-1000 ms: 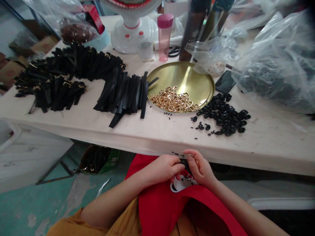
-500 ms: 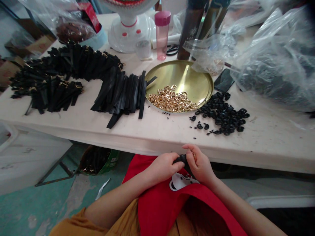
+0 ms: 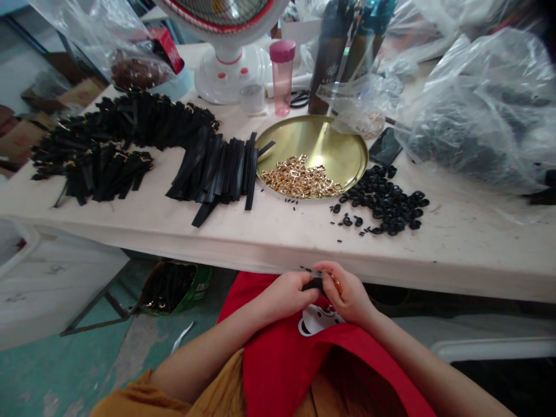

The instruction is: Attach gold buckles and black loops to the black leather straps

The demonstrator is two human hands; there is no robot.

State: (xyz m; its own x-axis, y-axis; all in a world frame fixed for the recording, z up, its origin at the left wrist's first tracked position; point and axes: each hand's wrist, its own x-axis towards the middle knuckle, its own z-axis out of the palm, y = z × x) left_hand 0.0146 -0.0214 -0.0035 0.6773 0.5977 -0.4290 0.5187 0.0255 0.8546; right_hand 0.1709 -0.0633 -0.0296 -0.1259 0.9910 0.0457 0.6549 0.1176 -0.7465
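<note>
Just in front of the table edge, over the red apron, my left hand [image 3: 289,295] is closed on a short black strap [image 3: 313,284]. My right hand [image 3: 350,298] meets it there, its fingers curled around a small gold-coloured metal piece [image 3: 336,282]. A greyish sliver shows between the fingertips, too small to name. Beyond the hands, gold-coloured buckles [image 3: 299,178] lie heaped in a round brass-coloured tray [image 3: 347,136]. Black loops [image 3: 391,200] are piled to the tray's right. Loose black strips [image 3: 217,171] lie to its left.
Straps with gold fittings [image 3: 104,174] cover the table's left side. At the back stand a white fan [image 3: 232,75], a pink-lidded bottle [image 3: 282,78] and dark bottles [image 3: 330,55]. A large plastic bag [image 3: 478,127] occupies the right. Below the table sits a green-sided bag [image 3: 202,284].
The view has tilted up slightly, showing more of the fan. My hands remain together at the strap; the right fingers have shifted and the greyish sliver now shows between the fingertips.
</note>
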